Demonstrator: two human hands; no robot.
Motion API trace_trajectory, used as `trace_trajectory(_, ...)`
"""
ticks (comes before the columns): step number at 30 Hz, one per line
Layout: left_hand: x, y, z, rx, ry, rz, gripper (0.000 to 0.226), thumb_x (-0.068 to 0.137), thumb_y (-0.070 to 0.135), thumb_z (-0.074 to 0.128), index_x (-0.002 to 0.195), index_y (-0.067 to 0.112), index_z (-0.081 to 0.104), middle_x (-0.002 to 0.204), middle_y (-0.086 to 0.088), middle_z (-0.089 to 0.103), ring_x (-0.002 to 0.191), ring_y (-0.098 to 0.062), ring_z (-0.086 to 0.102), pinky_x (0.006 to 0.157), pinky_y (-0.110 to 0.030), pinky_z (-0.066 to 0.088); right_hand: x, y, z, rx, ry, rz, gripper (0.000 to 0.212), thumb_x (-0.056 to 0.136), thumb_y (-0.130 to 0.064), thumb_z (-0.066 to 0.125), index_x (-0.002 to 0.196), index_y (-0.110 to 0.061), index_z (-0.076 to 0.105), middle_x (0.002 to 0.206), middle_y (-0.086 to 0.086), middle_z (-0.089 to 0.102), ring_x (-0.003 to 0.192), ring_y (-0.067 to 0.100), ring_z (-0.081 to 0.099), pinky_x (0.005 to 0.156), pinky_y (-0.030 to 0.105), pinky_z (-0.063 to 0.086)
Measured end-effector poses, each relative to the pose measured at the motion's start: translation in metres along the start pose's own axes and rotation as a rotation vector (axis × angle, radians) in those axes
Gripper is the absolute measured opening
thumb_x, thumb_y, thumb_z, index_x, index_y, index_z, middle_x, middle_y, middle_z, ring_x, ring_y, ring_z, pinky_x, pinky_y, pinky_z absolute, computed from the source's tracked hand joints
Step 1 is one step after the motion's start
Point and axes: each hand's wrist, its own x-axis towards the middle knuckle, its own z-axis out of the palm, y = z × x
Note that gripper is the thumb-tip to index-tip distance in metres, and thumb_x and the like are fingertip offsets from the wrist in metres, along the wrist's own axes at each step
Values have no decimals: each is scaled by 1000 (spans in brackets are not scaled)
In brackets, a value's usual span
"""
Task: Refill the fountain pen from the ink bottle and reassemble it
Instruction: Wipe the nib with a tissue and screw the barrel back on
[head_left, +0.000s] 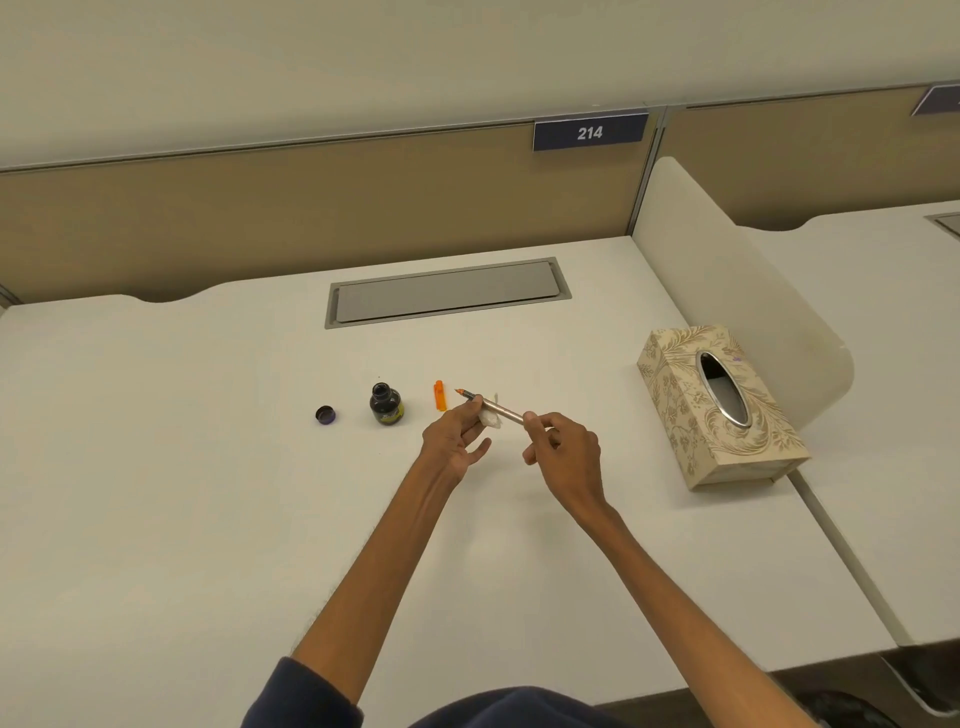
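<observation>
I hold the fountain pen (496, 408) level above the desk, its orange nib end pointing left. My left hand (454, 436) pinches the pen near the nib, with a crumpled white tissue (491, 418) under its fingers. My right hand (563, 449) grips the silver barrel's rear end. The open ink bottle (386, 404) stands just left of the hands. Its dark cap (325, 415) lies further left. An orange pen cap (440, 396) lies between the bottle and the nib.
A patterned tissue box (719, 408) sits at the right on the white desk (182, 493). A grey cable hatch (447, 292) is set into the desk behind. A white curved divider (737, 280) stands at the right edge.
</observation>
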Motion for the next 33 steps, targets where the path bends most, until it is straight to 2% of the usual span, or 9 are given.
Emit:
trace_trajectory(4, 0, 1, 2, 21, 10, -3, 5, 86, 19, 71, 88, 16, 67, 106, -6, 72, 93, -13, 69, 83, -36, 47, 1, 2, 1, 114, -31, 6, 14, 91, -31, 69, 100, -20, 66, 71, -3, 74, 62, 8, 71, 67, 25, 56)
trace_trajectory(7, 1, 0, 1, 34, 20, -7, 6, 86, 20, 72, 88, 16, 67, 106, -6, 72, 96, -15, 68, 82, -35, 47, 3, 2, 1, 129, -29, 6, 8, 91, -18, 69, 99, -17, 67, 73, -1, 74, 62, 10, 72, 64, 19, 53)
trace_trajectory(9, 2, 0, 1, 34, 30, -8, 8, 86, 20, 72, 90, 16, 66, 109, -7, 72, 97, -16, 68, 80, -34, 47, 3, 2, 1, 129, -19, 9, 7, 93, -20, 67, 97, -15, 69, 72, -2, 74, 62, 9, 71, 65, 19, 53)
trace_trajectory(13, 3, 0, 0, 39, 19, 1, 10, 87, 20, 71, 94, 16, 66, 113, -7, 72, 95, -14, 68, 80, -34, 47, 4, 3, 2, 109, -31, 38, 26, 97, -37, 60, 89, -14, 70, 65, -2, 73, 61, 11, 71, 68, 30, 57)
trace_trajectory(16, 4, 0, -1, 25, 18, 3, 7, 87, 18, 70, 92, 15, 66, 112, -7, 72, 93, -15, 69, 79, -34, 48, 4, 3, 3, 115, -36, 41, 29, 97, -39, 60, 89, -13, 70, 66, -1, 73, 60, 12, 71, 66, 33, 57)
trace_trajectory(19, 5, 1, 0, 12, 20, -4, 5, 87, 17, 70, 90, 14, 67, 106, -7, 72, 88, -14, 69, 74, -33, 49, 3, 2, 3, 142, -53, 30, 24, 95, -39, 64, 96, -15, 68, 72, -1, 74, 60, 12, 72, 63, 29, 54)
trace_trajectory(22, 5, 2, 1, 6, 16, -15, 4, 87, 17, 70, 89, 14, 67, 99, -5, 73, 86, -13, 69, 73, -33, 49, 3, 0, 4, 142, -64, 3, 20, 90, -27, 72, 107, -19, 64, 80, -1, 73, 62, 10, 72, 61, 21, 54)
trace_trajectory(26, 6, 2, 2, 12, 17, -18, 3, 88, 16, 69, 88, 13, 68, 97, -6, 72, 87, -14, 69, 75, -33, 49, 4, 1, 4, 150, -26, -1, 15, 89, -16, 73, 101, -10, 67, 80, 3, 73, 60, 10, 72, 57, 12, 49)
trace_trajectory(33, 7, 4, 5, 25, 18, -6, 3, 88, 15, 68, 86, 13, 67, 93, -5, 72, 84, -14, 68, 74, -30, 46, 4, 2, 6, 130, 5, -14, 18, 92, -26, 69, 90, -8, 71, 69, 2, 73, 59, 11, 70, 57, 14, 51)
